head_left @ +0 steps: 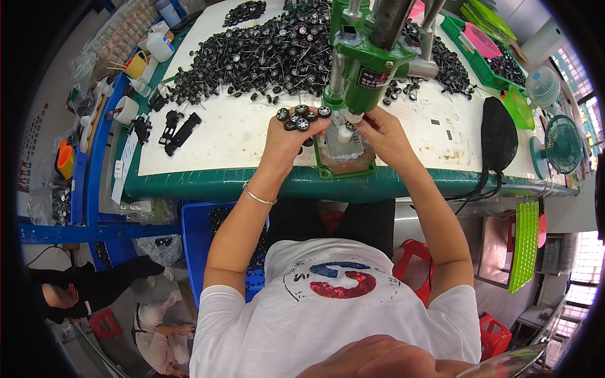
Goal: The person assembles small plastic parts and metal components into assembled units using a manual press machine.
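Note:
My left hand [285, 140] is closed around several small black toy wheels [302, 124] with silver hubs, which poke out above the fingers. A green bench press [364, 72] stands just right of it, bolted on a green-edged base [346, 171]. My right hand [386, 135] pinches a small toy wheel [350, 126] under the ram of the press. That wheel sits close to a white cylindrical post [345, 134] on the base plate; whether they touch I cannot tell. The fingertips partly hide the wheel.
A wide heap of wheels on axles [265, 60] covers the back of the white table [239, 142]. Black chassis parts [181, 133] lie at left. On the right are a black cloth piece [498, 135], a green tray [498, 79] and a fan [563, 144]. A blue bin [195, 236] stands below.

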`<state>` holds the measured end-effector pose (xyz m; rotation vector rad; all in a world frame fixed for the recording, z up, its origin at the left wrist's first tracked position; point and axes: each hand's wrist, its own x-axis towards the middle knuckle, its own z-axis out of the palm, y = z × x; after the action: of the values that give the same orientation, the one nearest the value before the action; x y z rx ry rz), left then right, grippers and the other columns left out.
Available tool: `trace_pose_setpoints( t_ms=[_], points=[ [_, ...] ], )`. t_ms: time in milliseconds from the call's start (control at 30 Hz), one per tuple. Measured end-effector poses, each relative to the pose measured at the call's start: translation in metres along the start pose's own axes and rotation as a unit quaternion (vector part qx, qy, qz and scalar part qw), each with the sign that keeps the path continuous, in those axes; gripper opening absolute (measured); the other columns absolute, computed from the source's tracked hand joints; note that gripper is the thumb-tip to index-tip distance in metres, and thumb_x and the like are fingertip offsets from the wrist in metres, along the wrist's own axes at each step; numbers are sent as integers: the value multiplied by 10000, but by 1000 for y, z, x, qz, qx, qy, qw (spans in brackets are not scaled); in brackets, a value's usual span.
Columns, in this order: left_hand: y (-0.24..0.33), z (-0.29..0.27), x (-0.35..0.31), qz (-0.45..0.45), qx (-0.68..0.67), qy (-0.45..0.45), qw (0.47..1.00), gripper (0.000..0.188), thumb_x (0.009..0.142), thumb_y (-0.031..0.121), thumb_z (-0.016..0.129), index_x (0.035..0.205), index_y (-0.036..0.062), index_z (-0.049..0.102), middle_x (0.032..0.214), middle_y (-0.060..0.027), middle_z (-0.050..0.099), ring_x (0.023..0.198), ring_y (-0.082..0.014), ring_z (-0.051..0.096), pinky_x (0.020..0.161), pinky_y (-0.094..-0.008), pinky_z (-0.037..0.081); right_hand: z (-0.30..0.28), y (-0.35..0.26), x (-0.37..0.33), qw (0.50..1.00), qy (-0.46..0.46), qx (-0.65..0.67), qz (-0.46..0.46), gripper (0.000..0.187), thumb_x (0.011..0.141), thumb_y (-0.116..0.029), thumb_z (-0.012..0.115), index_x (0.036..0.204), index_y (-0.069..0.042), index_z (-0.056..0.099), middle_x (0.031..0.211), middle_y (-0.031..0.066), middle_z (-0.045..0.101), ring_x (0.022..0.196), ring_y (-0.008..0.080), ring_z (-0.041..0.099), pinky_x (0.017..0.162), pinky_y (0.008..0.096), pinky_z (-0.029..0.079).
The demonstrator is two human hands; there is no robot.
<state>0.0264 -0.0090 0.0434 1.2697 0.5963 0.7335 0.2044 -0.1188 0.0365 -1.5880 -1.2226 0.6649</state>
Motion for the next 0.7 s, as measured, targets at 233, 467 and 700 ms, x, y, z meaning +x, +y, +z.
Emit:
trace_pose_setpoints(
  t_ms=[233,467,700],
  points=[
    [-1,5,-2,-20,25,-8,999,249,738,120,792,937,12,690,754,-22,669,660,-81,598,624,-218,463,8,2,-1,989,19,-131,-72,202,939,-128,520,1080,-14,608,947,94,638,824,136,577,741,283,468],
    [-3,12,-3,24,15,-15,999,197,748,97,770,906,21,679,712,-21,653,628,-80,587,570,-203,415,18,-5,-5,995,38,-78,-56,205,913,-121,510,1055,5,587,950,163,566,870,347,560,754,395,453],
    [-3,14,-2,13,9,-35,999,212,762,90,769,942,7,695,730,-22,656,635,-72,578,592,-212,458,20,11,-4,997,39,64,16,231,952,-177,523,1068,4,609,882,61,567,734,136,551,664,273,441]
  ],
)
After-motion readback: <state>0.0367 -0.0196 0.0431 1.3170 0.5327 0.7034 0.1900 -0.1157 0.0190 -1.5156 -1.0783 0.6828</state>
